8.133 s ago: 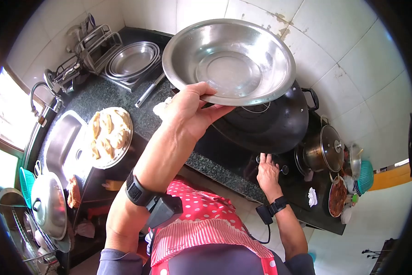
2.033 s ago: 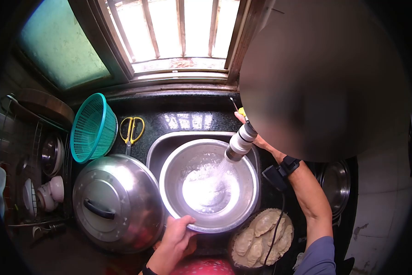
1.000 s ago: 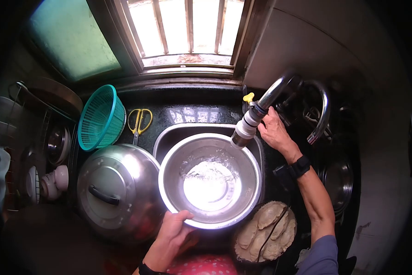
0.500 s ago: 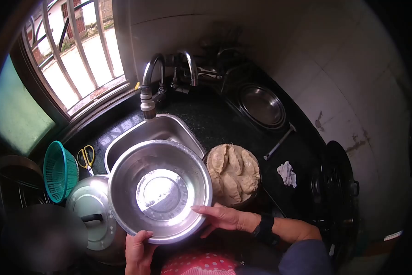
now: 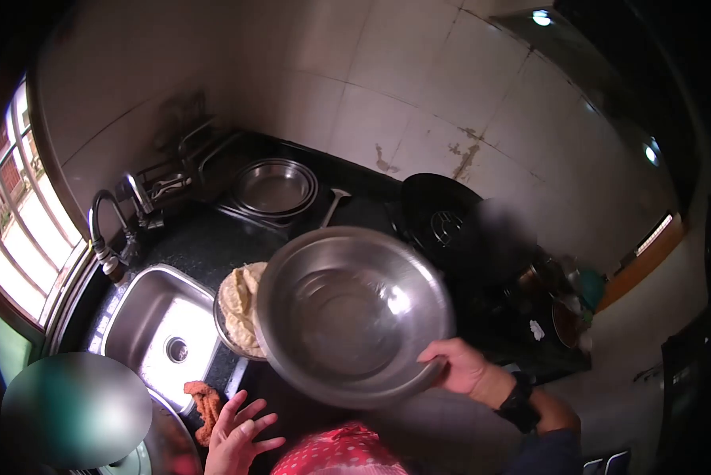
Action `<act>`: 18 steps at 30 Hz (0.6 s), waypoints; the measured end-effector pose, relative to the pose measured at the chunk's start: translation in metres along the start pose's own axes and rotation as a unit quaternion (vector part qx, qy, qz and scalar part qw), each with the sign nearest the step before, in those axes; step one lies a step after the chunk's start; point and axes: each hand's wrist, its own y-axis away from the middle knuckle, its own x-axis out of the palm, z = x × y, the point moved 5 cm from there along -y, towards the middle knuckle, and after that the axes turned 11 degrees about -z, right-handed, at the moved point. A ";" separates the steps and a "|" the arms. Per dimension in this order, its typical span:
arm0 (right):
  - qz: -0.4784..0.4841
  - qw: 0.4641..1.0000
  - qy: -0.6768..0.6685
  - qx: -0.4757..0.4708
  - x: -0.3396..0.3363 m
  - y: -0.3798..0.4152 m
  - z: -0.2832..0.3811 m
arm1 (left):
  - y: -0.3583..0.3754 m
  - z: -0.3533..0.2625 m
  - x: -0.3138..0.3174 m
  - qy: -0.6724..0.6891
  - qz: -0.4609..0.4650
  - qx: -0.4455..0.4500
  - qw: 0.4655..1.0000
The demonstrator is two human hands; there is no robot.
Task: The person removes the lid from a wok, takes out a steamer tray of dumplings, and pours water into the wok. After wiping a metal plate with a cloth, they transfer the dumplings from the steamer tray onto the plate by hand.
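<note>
A wide steel basin (image 5: pixel 344 324) hangs tilted in front of me, lifted above the counter's edge. My right hand (image 5: pixel 458 366) grips its lower right rim, thumb inside and the other fingers mostly hidden beneath. My left hand (image 5: pixel 242 435) is off the basin, fingers spread, holding nothing, close to a brown cloth (image 5: pixel 207 408) at the sink's front edge. Behind the basin's left side, partly covered by it, a bowl of pale folded dough pieces (image 5: pixel 241 307) rests on the counter.
A steel sink (image 5: pixel 153 305) with a tap (image 5: pixel 102 218) lies left. Nested steel pans (image 5: pixel 275 188) stand at the back, beside a long-handled utensil (image 5: pixel 336 204). A dark wok (image 5: pixel 439 210) is right of them. A lidded pot (image 5: pixel 161 443) sits lower left.
The view has turned right. The basin has moved from beside the sink to the right, past the dough bowl. My left hand has let go of its rim and opened.
</note>
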 end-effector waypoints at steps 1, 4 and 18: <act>-0.021 0.999 0.008 -0.041 -0.007 0.023 0.027 | -0.009 0.008 0.001 0.012 0.001 -0.006 1.000; -0.045 0.992 -0.048 -0.105 -0.065 0.029 0.081 | -0.025 0.031 0.010 0.039 0.001 -0.019 0.999; -0.261 0.918 0.133 -0.268 -0.264 -0.051 0.285 | -0.054 0.105 0.045 0.110 -0.092 0.016 0.990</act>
